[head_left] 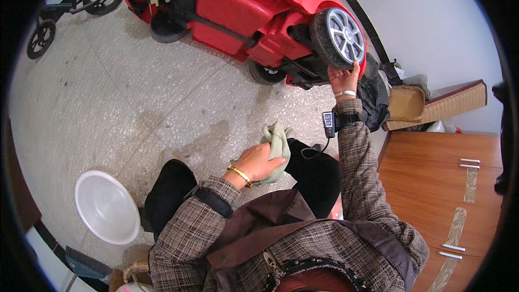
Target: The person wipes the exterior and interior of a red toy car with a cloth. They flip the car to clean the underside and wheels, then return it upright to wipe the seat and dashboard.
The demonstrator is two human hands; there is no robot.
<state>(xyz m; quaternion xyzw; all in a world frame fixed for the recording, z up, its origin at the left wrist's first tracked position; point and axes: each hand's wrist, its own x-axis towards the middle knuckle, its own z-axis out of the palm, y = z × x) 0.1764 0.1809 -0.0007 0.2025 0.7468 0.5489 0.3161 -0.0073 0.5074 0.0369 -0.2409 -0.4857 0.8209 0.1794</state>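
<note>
A red ride-on toy car [238,5] lies tipped over on the speckled floor, its underside facing me. My right hand [344,79] reaches out to its near right wheel [339,38], a black tyre with a silver spoked hub. The thumb lies on the wheel's face and the fingers curl round the tyre's lower edge. Closer to my body, above my knees, my left hand [260,163] is closed round a crumpled pale green cloth [278,143]. The cloth bulges out past the fingers and is apart from the car.
A white basin [81,205] stands on the floor at the left. At the far left is a small black balance bike [81,4]. On the right are a wooden cabinet [421,151], a tan basket [405,103] and a black plastic bag [374,94]. A blue-grey dustpan [89,262] lies lower left.
</note>
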